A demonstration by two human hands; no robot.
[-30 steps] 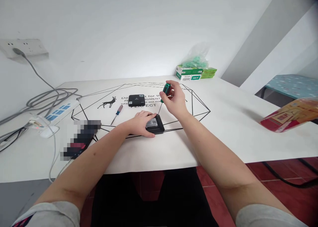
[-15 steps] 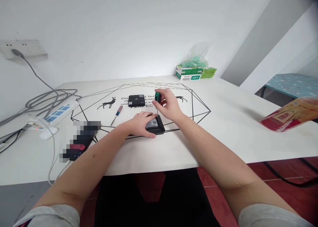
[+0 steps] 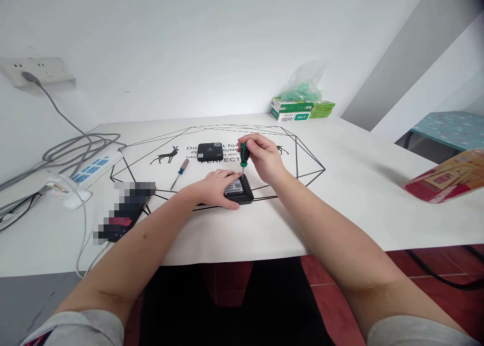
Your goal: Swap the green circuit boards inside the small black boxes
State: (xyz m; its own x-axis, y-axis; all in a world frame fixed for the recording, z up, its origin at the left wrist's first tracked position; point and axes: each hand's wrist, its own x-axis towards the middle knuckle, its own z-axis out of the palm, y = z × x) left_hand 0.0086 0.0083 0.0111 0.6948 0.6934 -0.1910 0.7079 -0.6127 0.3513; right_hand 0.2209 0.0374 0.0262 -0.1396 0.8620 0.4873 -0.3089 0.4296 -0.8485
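A small black box [image 3: 240,191] with a white label lies on the white table [image 3: 340,184]. My left hand [image 3: 212,186] lies flat on its left part and holds it down. My right hand [image 3: 262,157] grips a green-handled screwdriver [image 3: 244,155] nearly upright, its tip on the box's far right corner. A second black box [image 3: 209,151] lies farther back. A red-and-blue screwdriver [image 3: 179,173] lies loose on the table to the left.
A blurred dark object [image 3: 124,211] lies at the left. A power strip [image 3: 91,170] with grey cables sits at the far left. Green boxes with a plastic bag [image 3: 301,108] stand at the back. A red packet [image 3: 444,177] is at the right edge.
My right hand has brought the green screwdriver from a raised, tilted position down and leftward, now upright with its tip on the box. My left hand has stayed on the box.
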